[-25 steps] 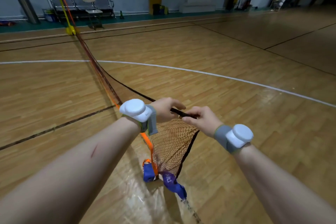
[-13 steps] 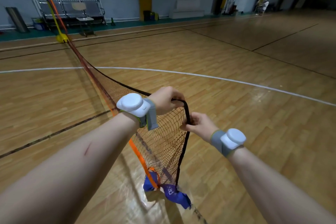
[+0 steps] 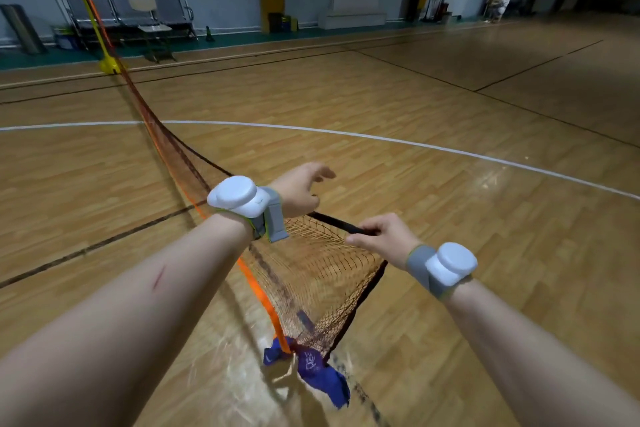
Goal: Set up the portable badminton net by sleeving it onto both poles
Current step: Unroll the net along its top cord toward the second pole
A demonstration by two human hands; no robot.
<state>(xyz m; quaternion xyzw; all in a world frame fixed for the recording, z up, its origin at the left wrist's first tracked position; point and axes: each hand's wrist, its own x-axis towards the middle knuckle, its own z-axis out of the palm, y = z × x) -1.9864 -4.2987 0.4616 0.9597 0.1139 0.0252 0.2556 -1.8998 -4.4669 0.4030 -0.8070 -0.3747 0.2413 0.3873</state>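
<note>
The net (image 3: 311,274) is dark mesh with an orange band (image 3: 263,298) and a black edge band (image 3: 332,220). It runs from the far pole (image 3: 90,7) on its yellow base (image 3: 110,66) down to me. The net's blue sleeve end (image 3: 320,373) lies crumpled on the floor below my hands. My right hand (image 3: 382,236) pinches the black edge band and holds it stretched. My left hand (image 3: 299,191) hovers just above the same band with fingers spread and relaxed; its palm side is hidden. No near pole is in view.
Wooden court floor (image 3: 450,184) with white and black lines spreads all round. A row of metal seats (image 3: 128,10) and a chair stand at the far wall behind the pole. A white bench (image 3: 353,15) and a person (image 3: 498,5) are far off at the back.
The black edge band went from a raised loop to a level stretch between my hands. My left hand's fingers uncurled from it. My right hand moved right and keeps its pinch.
</note>
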